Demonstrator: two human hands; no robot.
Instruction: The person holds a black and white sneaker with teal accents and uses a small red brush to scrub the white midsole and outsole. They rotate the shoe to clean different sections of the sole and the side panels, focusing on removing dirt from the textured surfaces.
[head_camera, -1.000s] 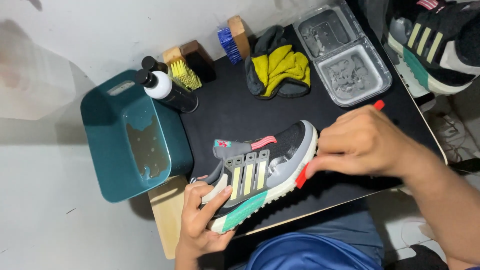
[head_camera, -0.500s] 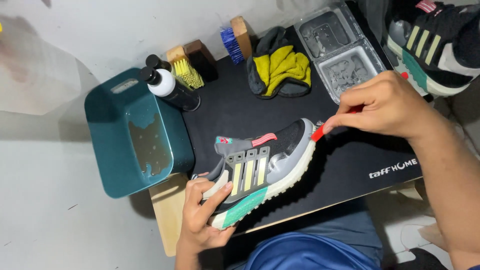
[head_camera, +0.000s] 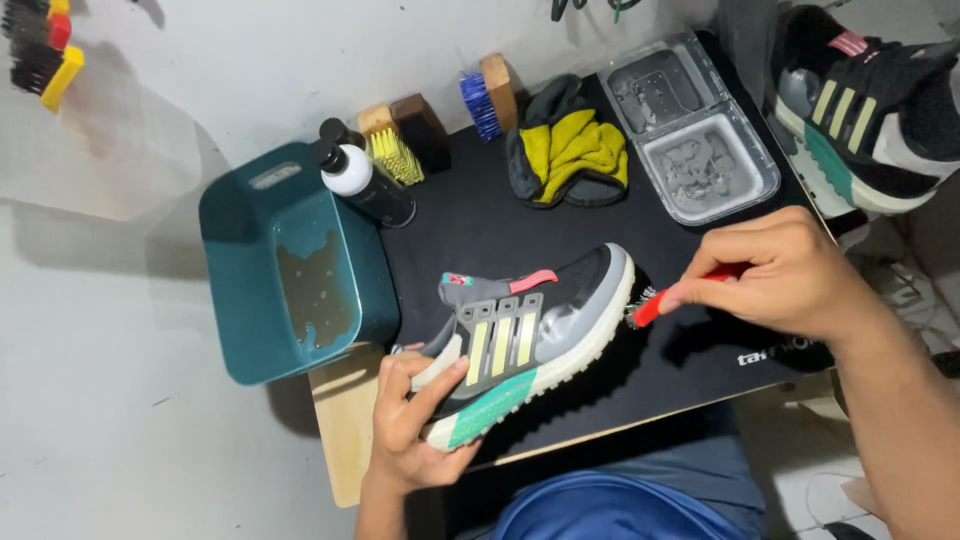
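Sneaker (head_camera: 525, 345) held by left hand (head_camera: 415, 425), right hand (head_camera: 785, 270) brushing toe.

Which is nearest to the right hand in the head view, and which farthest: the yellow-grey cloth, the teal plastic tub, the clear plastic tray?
From the right hand:
1. Clear plastic tray, just above.
2. Yellow-grey cloth, upper left.
3. Teal plastic tub, far left.

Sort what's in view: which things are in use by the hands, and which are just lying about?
In use: grey sneaker in left hand; red brush in right hand.
Lying about: teal tub, bottle, yellow cloth, clear tray, second sneaker.
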